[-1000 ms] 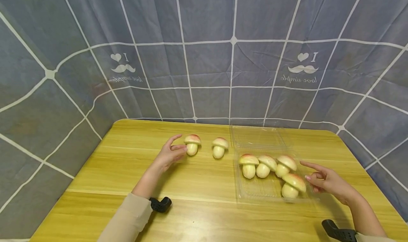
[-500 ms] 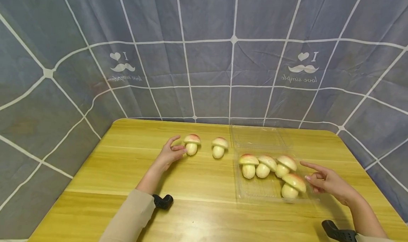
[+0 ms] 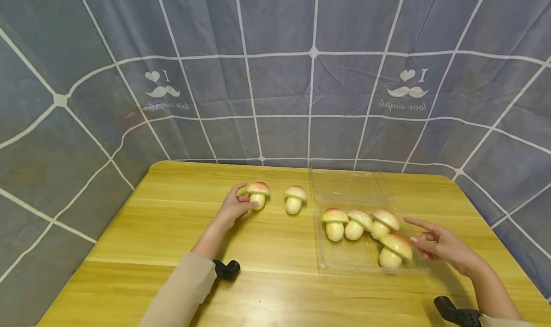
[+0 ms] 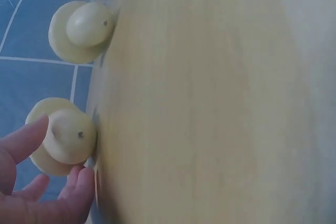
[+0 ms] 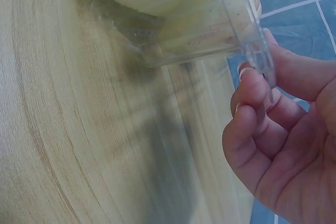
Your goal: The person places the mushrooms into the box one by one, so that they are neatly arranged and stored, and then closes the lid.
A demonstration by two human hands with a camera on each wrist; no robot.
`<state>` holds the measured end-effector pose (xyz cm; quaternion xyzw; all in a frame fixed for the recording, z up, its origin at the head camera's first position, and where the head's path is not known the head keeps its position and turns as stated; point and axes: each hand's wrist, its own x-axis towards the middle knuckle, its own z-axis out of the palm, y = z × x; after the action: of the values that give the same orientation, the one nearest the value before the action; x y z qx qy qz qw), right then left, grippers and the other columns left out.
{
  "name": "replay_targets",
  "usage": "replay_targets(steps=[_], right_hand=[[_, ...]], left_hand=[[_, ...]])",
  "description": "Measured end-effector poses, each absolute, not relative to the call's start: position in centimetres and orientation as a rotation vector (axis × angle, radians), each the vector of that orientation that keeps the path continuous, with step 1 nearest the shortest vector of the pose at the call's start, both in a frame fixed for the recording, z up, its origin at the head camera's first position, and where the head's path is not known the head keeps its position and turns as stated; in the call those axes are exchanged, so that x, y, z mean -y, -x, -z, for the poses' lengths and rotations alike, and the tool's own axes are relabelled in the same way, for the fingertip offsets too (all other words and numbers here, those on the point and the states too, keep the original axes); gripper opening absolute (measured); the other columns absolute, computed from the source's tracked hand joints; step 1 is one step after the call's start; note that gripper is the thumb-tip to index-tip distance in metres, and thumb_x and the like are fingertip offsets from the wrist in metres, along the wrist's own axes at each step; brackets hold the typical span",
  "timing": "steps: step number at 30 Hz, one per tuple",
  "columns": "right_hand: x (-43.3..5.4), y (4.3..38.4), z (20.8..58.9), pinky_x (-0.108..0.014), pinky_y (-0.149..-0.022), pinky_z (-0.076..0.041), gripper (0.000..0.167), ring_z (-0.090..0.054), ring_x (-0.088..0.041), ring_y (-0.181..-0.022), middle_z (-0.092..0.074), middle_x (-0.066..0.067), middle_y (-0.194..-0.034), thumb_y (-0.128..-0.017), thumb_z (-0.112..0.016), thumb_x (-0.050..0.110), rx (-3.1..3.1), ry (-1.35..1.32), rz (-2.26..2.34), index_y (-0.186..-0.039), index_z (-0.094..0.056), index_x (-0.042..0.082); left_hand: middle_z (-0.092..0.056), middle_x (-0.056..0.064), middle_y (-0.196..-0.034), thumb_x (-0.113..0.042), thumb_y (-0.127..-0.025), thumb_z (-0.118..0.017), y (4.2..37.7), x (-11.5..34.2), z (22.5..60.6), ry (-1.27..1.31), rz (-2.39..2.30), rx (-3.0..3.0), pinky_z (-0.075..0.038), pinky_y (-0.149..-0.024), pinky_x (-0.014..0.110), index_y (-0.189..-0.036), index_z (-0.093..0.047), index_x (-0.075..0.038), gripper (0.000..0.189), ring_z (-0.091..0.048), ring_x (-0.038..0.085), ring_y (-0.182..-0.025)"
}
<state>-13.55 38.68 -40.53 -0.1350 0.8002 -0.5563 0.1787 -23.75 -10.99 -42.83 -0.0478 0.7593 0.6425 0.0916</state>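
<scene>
My left hand [image 3: 234,207] reaches around the leftmost toy mushroom [image 3: 258,188], which has a pale stem and a red-tinged cap. In the left wrist view the thumb [image 4: 31,137] overlaps its side, and other fingertips are right at its lower edge. A second toy mushroom [image 3: 294,204] stands just to the right. My right hand [image 3: 447,245] pinches the right rim of a clear plastic box [image 3: 329,262]; the right wrist view shows thumb and curled fingers on either side of that rim. Inside the box several more toy mushrooms [image 3: 391,257] sit together.
The box's clear lid [image 3: 348,186] lies folded back behind it. Everything rests on a wooden table [image 3: 267,288], with a grey-blue grid-patterned curtain [image 3: 280,88] hanging along its far side. Both wrists wear black camera mounts [image 3: 227,269].
My left hand has shifted slightly right, so its thumb now overlaps the stem of the leftmost toy mushroom. The right hand, the box and the toy mushrooms have stayed in place.
</scene>
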Motion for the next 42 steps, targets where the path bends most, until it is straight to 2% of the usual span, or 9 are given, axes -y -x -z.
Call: replay_targets(steps=[5,13,18,25,33,42], right_hand=[[-38.7,13.5,40.4,-0.032,-0.048,-0.043,0.05,-0.051,-0.005,-0.059,-0.056,0.003,-0.073,-0.096,-0.05,0.008,-2.257,0.381,1.573,-0.134,-0.043,0.04],[-38.7,13.6,40.3,-0.032,-0.048,-0.042,0.049,-0.05,-0.006,-0.058,-0.055,0.004,-0.071,-0.097,-0.049,0.008,-2.264,0.367,1.574,-0.134,-0.043,0.04],[-38.6,13.6,40.3,-0.031,-0.048,-0.042,0.05,-0.05,-0.006,-0.058,-0.056,0.004,-0.071,-0.097,-0.049,0.007,-2.255,0.372,1.592,-0.128,-0.044,0.046],[-38.6,13.7,40.3,-0.032,-0.047,-0.04,0.048,-0.049,-0.006,-0.058,-0.056,0.003,-0.071,-0.097,-0.049,0.008,-2.261,0.388,1.576,-0.133,-0.043,0.039],[-38.7,13.7,40.3,-0.031,-0.047,-0.041,0.051,-0.049,-0.007,-0.057,-0.055,0.003,-0.071,-0.097,-0.048,0.005,-2.273,0.408,1.579,-0.13,-0.044,0.043],[-38.5,13.6,40.2,-0.031,-0.05,-0.044,0.048,-0.05,-0.005,-0.059,-0.054,0.005,-0.072,-0.096,-0.05,0.009,-2.273,0.369,1.566,-0.136,-0.043,0.034]], left_hand=[[-0.051,0.025,-0.113,0.0,-0.081,-0.069,24.1,10.6,42.7,0.177,-1.897,-2.267,-0.048,-0.073,0.026,-0.145,-0.025,-0.004,0.077,-0.054,0.022,-0.089],[-0.047,0.026,-0.115,-0.003,-0.081,-0.07,24.4,10.1,42.5,0.205,-1.863,-2.29,-0.047,-0.079,0.03,-0.146,-0.021,-0.003,0.081,-0.052,0.026,-0.094],[-0.047,0.025,-0.113,-0.003,-0.081,-0.071,24.2,9.9,42.1,0.221,-1.834,-2.317,-0.046,-0.076,0.03,-0.145,-0.022,-0.003,0.081,-0.051,0.025,-0.09],[-0.049,0.024,-0.108,-0.001,-0.08,-0.071,24.1,9.6,42.0,0.214,-1.846,-2.329,-0.045,-0.07,0.027,-0.144,-0.024,-0.001,0.079,-0.05,0.02,-0.082],[-0.05,0.019,-0.1,0.002,-0.079,-0.071,24.3,9.4,42.0,0.204,-1.882,-2.325,-0.045,-0.067,0.025,-0.142,-0.03,-0.001,0.075,-0.049,0.016,-0.078],[-0.049,0.021,-0.104,0.003,-0.078,-0.071,24.3,9.2,42.2,0.186,-1.899,-2.334,-0.047,-0.068,0.026,-0.139,-0.034,0.0,0.072,-0.05,0.019,-0.082]])
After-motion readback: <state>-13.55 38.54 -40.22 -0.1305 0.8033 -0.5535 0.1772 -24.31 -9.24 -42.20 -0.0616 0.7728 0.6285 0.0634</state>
